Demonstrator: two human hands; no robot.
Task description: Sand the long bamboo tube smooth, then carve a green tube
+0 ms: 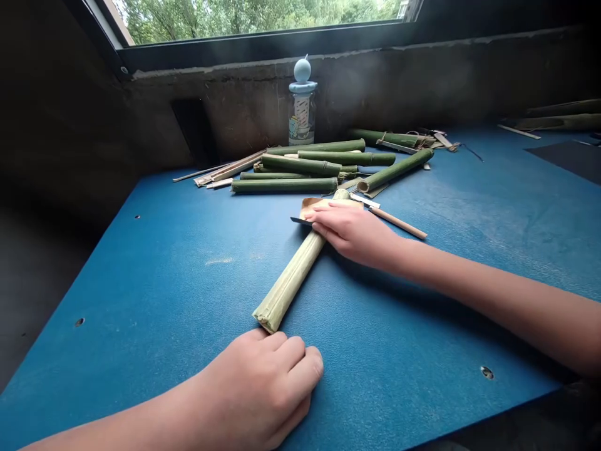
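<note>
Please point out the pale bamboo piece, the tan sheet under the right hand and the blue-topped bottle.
Pale bamboo piece (294, 275): head view, its uncovered near part.
Tan sheet (308, 205): head view, its left end.
Blue-topped bottle (302, 109): head view, its body.

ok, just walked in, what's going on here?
Someone's right hand lies over a brown sheet, possibly sandpaper, draped across a pale bamboo piece on a blue table. The left hand, fingers curled, sits at the near end; whether it grips the bamboo is hidden. Green bamboo pieces lie behind, and a wooden-handled tool lies beyond the right hand.
</note>
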